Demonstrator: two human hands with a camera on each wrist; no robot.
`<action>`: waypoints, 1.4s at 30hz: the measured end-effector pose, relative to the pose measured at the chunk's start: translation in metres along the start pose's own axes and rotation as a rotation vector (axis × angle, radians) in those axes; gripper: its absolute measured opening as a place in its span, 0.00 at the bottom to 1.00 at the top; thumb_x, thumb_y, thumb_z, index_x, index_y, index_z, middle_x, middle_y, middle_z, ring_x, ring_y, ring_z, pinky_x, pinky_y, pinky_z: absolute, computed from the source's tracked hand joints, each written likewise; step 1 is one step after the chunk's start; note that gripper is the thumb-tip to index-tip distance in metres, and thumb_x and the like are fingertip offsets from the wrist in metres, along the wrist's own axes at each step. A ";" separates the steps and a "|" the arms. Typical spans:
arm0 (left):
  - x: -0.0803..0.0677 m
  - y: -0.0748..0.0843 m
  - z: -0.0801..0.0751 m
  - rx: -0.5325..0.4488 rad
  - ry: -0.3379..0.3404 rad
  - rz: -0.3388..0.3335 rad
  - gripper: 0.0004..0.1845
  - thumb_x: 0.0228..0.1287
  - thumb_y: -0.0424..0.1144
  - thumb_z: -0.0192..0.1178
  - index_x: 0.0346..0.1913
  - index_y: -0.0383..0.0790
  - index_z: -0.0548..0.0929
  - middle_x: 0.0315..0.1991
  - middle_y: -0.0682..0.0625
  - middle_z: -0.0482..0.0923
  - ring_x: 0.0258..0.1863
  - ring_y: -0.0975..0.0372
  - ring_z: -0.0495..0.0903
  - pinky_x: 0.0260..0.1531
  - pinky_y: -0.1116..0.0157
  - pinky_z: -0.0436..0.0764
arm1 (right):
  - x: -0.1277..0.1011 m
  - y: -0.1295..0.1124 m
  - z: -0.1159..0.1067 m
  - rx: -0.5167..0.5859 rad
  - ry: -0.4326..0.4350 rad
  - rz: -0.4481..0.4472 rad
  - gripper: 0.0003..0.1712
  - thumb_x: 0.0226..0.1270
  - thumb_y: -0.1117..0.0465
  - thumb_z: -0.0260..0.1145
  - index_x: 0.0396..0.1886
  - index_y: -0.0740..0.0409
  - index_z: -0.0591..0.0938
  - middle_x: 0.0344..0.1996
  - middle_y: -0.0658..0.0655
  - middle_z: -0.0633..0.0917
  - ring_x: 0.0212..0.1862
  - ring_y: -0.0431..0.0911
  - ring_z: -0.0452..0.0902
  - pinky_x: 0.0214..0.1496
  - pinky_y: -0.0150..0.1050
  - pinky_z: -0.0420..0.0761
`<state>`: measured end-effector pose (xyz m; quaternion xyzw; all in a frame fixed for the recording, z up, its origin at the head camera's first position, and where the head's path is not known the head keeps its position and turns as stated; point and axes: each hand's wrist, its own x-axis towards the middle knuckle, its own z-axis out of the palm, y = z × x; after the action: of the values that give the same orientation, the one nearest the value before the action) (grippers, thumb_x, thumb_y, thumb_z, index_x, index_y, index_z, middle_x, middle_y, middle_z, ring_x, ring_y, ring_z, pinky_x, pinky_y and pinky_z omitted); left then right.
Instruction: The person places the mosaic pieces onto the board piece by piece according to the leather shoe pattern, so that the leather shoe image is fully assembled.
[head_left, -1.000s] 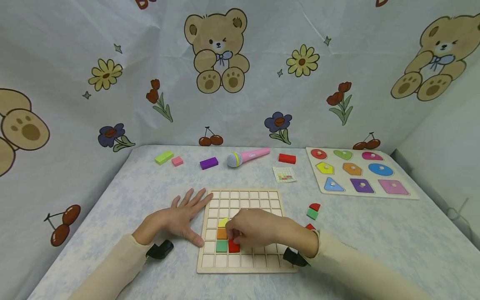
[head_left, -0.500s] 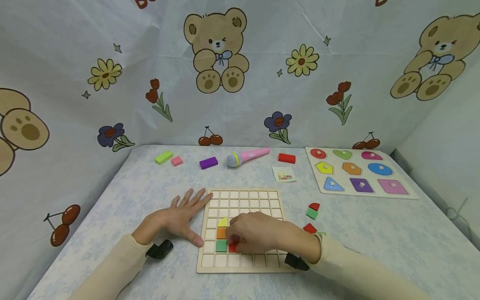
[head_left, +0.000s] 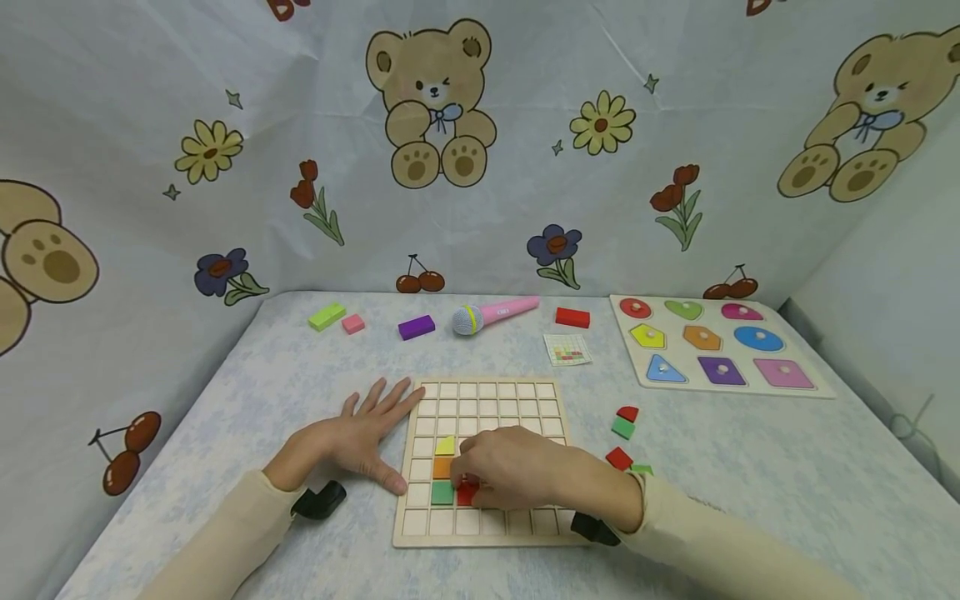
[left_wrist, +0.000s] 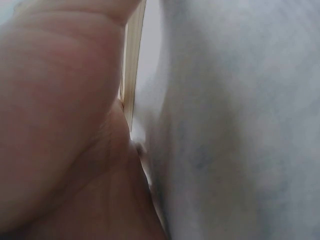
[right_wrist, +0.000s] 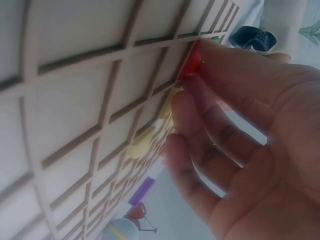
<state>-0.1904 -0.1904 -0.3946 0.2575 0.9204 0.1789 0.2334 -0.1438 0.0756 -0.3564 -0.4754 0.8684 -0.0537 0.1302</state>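
A wooden grid board (head_left: 491, 539) lies on the table in front of me in the head view. A yellow tile (head_left: 445, 446), an orange tile (head_left: 442, 468) and a green tile (head_left: 442, 493) form a column in its left part. Beside the green one is a red tile (head_left: 466, 493), which my right hand (head_left: 517, 467) pinches at its cell; in the right wrist view the thumb and a fingertip meet on the red tile (right_wrist: 190, 65). With fingers spread, my left hand (head_left: 367, 437) rests along the board's left edge, thumb and fingertips touching the frame.
Loose red and green pieces (head_left: 622, 427) lie right of the board, some near my right sleeve. Behind it are a small pattern card (head_left: 567, 350), a pink toy microphone (head_left: 495, 314), and purple (head_left: 416, 327), red (head_left: 572, 317) and lime (head_left: 327, 317) blocks. A shape puzzle (head_left: 738, 387) stands back right.
My right hand has shifted slightly down and to the right at the red tile, uncovering more of the loose pieces by the sleeve. The left hand has stayed in place.
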 end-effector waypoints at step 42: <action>0.001 0.000 0.000 0.010 -0.008 -0.011 0.73 0.41 0.71 0.74 0.82 0.50 0.37 0.82 0.44 0.26 0.79 0.39 0.25 0.67 0.28 0.32 | -0.146 0.091 0.000 0.249 0.041 0.378 0.12 0.57 0.53 0.78 0.42 0.43 0.87 0.33 0.38 0.82 0.33 0.34 0.73 0.34 0.30 0.78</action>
<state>-0.1912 -0.1902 -0.3953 0.2544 0.9218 0.1718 0.2367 -0.1421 0.2476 -0.3505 -0.2833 0.9311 -0.1451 0.1779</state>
